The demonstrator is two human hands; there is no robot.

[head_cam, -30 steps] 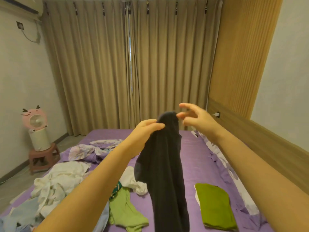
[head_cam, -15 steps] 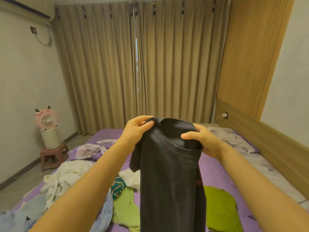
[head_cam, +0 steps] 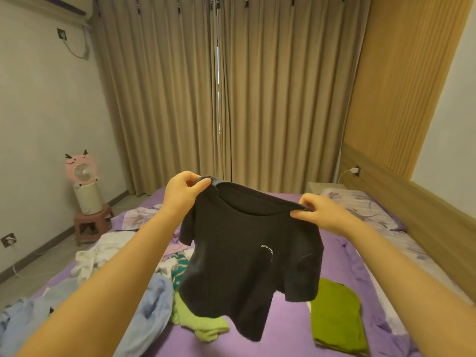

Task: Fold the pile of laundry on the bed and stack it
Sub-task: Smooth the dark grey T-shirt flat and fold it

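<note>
Between both hands hangs a black shirt (head_cam: 247,256). Left hand (head_cam: 181,193) pinches one shoulder, right hand (head_cam: 319,211) the other.

Two bare forearms reach in from the lower edge, no sleeves showing; left hand (head_cam: 181,193) and right hand (head_cam: 319,213) without rings, watch or gloves.

I can read one piece of lettering: small pale letters on the chest of the black T-shirt (head_cam: 247,256), which look like "miu miu". The second word curves into a fold of the cloth, so its last letters are partly lost to me. I can make out no other text, number or sign anywhere on the bed or the walls.
</note>
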